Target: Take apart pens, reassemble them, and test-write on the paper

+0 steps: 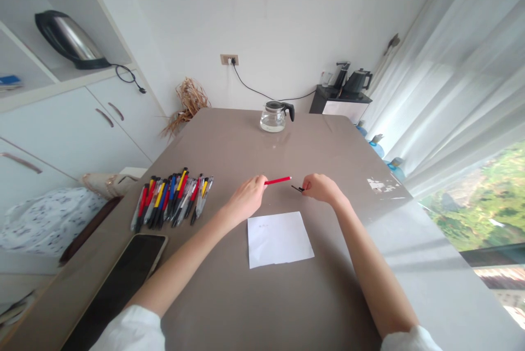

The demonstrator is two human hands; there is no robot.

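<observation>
My left hand (247,198) is closed around one end of a red pen barrel (278,181), whose pale tip points right. Facing it, my right hand (322,188) pinches a small dark pen part (297,188) with a thin rod sticking out to the left; its exact kind is hard to make out. A short gap separates the two pieces. Below the hands lies a white sheet of paper (279,239) with faint marks near its upper left. To the left rests a pile of pens (172,198) in red, yellow, blue, black and clear.
A phone (118,285) lies at the table's left, near my left forearm. At the far edge stands a glass pot (273,118) with a black handle. The brown table (221,148) reaches toward the wall. Shelves flank it on the left, a curtain (451,66) on the right.
</observation>
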